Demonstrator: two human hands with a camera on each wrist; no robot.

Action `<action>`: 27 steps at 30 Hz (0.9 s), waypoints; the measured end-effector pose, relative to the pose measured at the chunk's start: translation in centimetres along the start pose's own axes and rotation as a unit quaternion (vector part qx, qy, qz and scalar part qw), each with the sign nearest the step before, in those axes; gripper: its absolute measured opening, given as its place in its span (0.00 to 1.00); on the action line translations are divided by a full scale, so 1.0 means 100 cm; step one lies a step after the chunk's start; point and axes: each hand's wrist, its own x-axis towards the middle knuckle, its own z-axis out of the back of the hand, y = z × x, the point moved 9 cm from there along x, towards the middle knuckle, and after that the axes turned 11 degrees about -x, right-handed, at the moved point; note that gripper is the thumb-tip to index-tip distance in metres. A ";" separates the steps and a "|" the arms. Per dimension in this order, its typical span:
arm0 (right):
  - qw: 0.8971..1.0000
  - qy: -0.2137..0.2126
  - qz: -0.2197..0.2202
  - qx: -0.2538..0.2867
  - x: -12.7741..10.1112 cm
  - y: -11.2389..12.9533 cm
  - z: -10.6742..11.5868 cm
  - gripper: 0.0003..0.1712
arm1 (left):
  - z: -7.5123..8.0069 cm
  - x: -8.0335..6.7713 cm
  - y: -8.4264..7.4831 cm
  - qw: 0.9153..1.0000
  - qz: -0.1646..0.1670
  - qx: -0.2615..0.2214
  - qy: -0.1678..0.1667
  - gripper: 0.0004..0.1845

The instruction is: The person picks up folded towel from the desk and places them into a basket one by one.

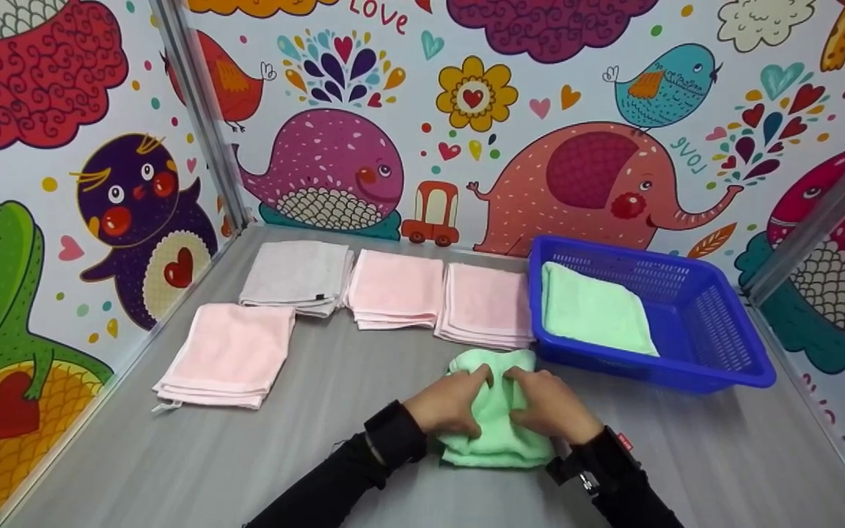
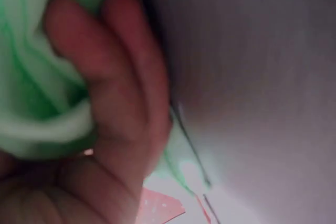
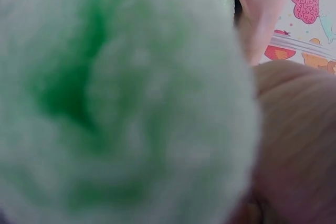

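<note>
Green towel (image 1: 492, 429) lies bunched on the table (image 1: 320, 455), just before the blue basket (image 1: 723, 367), and we grip it with left hand (image 1: 448, 403) and right hand (image 1: 551, 407) close together, fingers curled into its folds. We seem mid-fold; next likely needs flattening and squaring edges.

Blue basket (image 1: 694, 367) crowds the right; bare table (image 1: 320, 455) lies open left
</note>
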 end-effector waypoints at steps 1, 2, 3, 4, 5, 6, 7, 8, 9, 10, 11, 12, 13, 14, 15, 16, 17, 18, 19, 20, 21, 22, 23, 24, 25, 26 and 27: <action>1.000 -0.006 0.008 -0.003 0.000 0.002 0.002 0.29 | 0.001 0.000 -0.002 1.000 -0.004 0.001 -0.001 0.39; 1.000 -0.014 0.014 -0.007 0.000 0.003 0.004 0.28 | 0.003 -0.001 -0.004 1.000 -0.010 0.002 -0.004 0.39; 1.000 -0.021 0.020 -0.009 0.000 0.004 0.006 0.27 | 0.006 -0.002 -0.006 1.000 -0.015 0.003 -0.006 0.39; 0.999 -0.028 0.023 -0.009 0.000 0.005 0.009 0.27 | 0.009 -0.003 -0.008 1.000 -0.020 0.004 -0.008 0.38; 0.999 -0.034 0.027 -0.008 0.000 0.007 0.012 0.26 | 0.012 -0.004 -0.011 1.000 -0.024 0.005 -0.010 0.38; 0.999 -0.039 0.028 -0.005 0.000 0.008 0.015 0.26 | 0.016 -0.005 -0.013 0.999 -0.029 0.007 -0.013 0.37; 0.999 -0.045 0.029 -0.001 0.000 0.009 0.019 0.26 | 0.021 -0.007 -0.016 0.999 -0.033 0.007 -0.016 0.37; 0.998 -0.050 0.031 0.006 0.000 0.010 0.023 0.26 | 0.026 -0.008 -0.019 0.999 -0.036 0.007 -0.019 0.36; 0.998 -0.055 0.034 0.014 0.000 0.012 0.027 0.26 | 0.031 -0.010 -0.021 0.999 -0.038 0.008 -0.021 0.36; 0.997 -0.060 0.037 0.023 0.000 0.013 0.032 0.25 | 0.036 -0.012 -0.024 0.999 -0.042 0.008 -0.025 0.35; 0.996 -0.068 0.040 0.032 -0.001 0.015 0.036 0.24 | 0.042 -0.015 -0.026 0.999 -0.045 0.005 -0.029 0.34; 0.995 -0.077 0.041 0.040 -0.002 0.015 0.042 0.23 | 0.048 -0.017 -0.029 0.998 -0.049 0.002 -0.035 0.33; 0.994 -0.090 0.041 0.047 -0.003 0.015 0.048 0.22 | 0.053 -0.018 -0.033 0.998 -0.055 -0.003 -0.042 0.32; 0.992 -0.106 0.040 0.052 -0.004 0.014 0.054 0.22 | 0.060 -0.020 -0.036 0.997 -0.060 -0.007 -0.053 0.30; 0.990 -0.126 0.036 0.055 -0.005 0.013 0.060 0.21 | 0.066 -0.022 -0.040 0.996 -0.067 -0.012 -0.066 0.29; 0.987 -0.147 0.030 0.058 -0.006 0.011 0.067 0.20 | 0.072 -0.023 -0.042 0.994 -0.072 -0.019 -0.081 0.27; 0.983 -0.172 0.023 0.062 -0.007 0.009 0.073 0.19 | 0.078 -0.025 -0.045 0.992 -0.077 -0.025 -0.099 0.25; 0.979 -0.195 0.014 0.065 -0.008 0.006 0.078 0.19 | 0.083 -0.026 -0.047 0.989 -0.083 -0.029 -0.117 0.23; 0.974 -0.218 0.006 0.068 -0.009 0.003 0.083 0.19 | 0.088 -0.027 -0.049 0.986 -0.087 -0.032 -0.135 0.21; 0.968 -0.241 0.000 0.071 -0.011 0.000 0.087 0.18 | 0.092 -0.028 -0.050 0.984 -0.090 -0.034 -0.150 0.19; 0.963 -0.260 -0.004 0.074 -0.011 -0.003 0.089 0.18 | 0.095 -0.029 -0.051 0.982 -0.092 -0.036 -0.162 0.17; 0.958 -0.276 -0.006 0.077 -0.012 -0.004 0.091 0.18 | 0.097 -0.029 -0.051 0.980 -0.092 -0.037 -0.172 0.16; 0.954 -0.290 -0.006 0.077 -0.012 -0.006 0.092 0.18 | 0.099 -0.028 -0.052 0.979 -0.091 -0.036 -0.177 0.14; 0.951 -0.301 -0.005 0.075 -0.013 -0.007 0.092 0.17 | 0.099 -0.028 -0.051 0.979 -0.089 -0.034 -0.180 0.13; 0.948 -0.309 -0.002 0.073 -0.013 -0.007 0.093 0.17 | 0.099 -0.027 -0.051 0.979 -0.086 -0.034 -0.181 0.12; 0.946 -0.316 0.002 0.070 -0.012 -0.008 0.093 0.17 | 0.099 -0.027 -0.050 0.979 -0.083 -0.038 -0.181 0.12; 0.945 -0.321 0.004 0.067 -0.012 -0.008 0.093 0.16 | 0.099 -0.026 -0.049 0.979 -0.080 -0.042 -0.181 0.12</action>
